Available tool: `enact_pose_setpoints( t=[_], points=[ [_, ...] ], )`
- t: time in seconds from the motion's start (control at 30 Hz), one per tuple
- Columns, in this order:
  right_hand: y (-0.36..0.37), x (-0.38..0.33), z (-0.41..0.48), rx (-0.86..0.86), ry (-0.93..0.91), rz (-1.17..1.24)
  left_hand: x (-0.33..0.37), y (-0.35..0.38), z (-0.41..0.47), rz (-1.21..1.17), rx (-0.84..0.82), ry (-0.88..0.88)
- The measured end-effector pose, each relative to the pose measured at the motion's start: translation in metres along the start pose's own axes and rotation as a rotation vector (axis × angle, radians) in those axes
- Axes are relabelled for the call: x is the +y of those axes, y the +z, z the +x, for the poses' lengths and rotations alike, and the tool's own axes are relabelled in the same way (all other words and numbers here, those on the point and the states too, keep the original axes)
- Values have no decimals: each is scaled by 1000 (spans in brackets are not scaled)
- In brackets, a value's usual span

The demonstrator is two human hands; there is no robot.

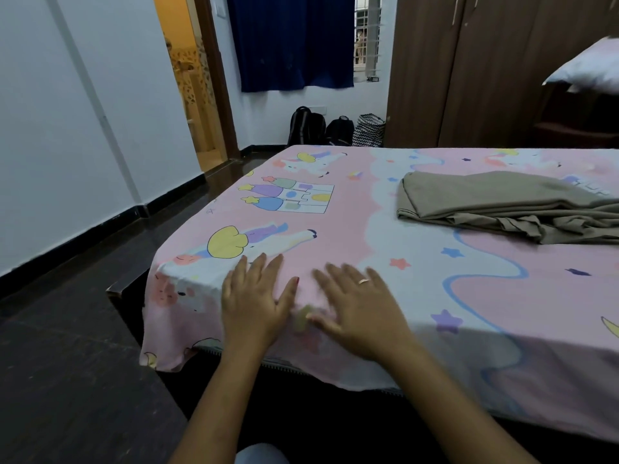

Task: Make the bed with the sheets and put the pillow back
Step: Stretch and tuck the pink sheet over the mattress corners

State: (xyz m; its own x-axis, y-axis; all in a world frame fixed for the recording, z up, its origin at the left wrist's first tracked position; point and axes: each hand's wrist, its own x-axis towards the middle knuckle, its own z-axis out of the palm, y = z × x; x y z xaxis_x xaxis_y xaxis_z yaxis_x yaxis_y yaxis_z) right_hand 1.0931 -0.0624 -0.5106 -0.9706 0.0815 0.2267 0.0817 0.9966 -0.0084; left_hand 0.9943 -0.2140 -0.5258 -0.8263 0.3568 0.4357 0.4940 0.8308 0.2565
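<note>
1. Pressing palm-down on the pink fabric bed sheet printed with cartoon unicorns and castles (338, 212), both hands sit side by side near the bed's near left corner.
2. The left hand (254, 298) lies flat with its fingers straight and spread. It grips nothing.
3. The right hand (360, 313) also lies flat with its fingers extended, and it holds nothing. It wears a gold ring (364, 281). Its outline is slightly blurred.
4. The pink sheet covers the mattress top and hangs over the near edge and corner.
5. A crumpled olive-brown fabric sheet (495, 202) lies on the pink sheet at the right, well apart from both hands.
6. The white pillow (589, 67) is off the bed at the upper right. It rests on a dark piece of furniture beside the brown wooden wardrobe (469, 78), whose doors are closed.
7. Containers:
   - Two black backpacks (306, 125) and a black-and-white zigzag tote bag (368, 130) stand on the dark floor (67, 346).
   - They are against the wall, below the dark blue curtain (291, 41).
   - Their contents cannot be seen.
</note>
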Motion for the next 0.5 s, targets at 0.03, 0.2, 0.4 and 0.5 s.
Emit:
enact_pose_setpoints(
  t=[0.03,0.2,0.4,0.5],
  points=[
    [2,-8,-5,38,-74,22,-1,-2,-3,1,-13,-27],
    [-31,-4,-18,80,-172,897,27,-27,2,32,-240,-245],
    [-49,87,-48,242,162,425,113,-20,-6,-82,-178,150],
    [-32,102,-68,123,125,141,120,10,-32,-72,-129,334]
  ],
)
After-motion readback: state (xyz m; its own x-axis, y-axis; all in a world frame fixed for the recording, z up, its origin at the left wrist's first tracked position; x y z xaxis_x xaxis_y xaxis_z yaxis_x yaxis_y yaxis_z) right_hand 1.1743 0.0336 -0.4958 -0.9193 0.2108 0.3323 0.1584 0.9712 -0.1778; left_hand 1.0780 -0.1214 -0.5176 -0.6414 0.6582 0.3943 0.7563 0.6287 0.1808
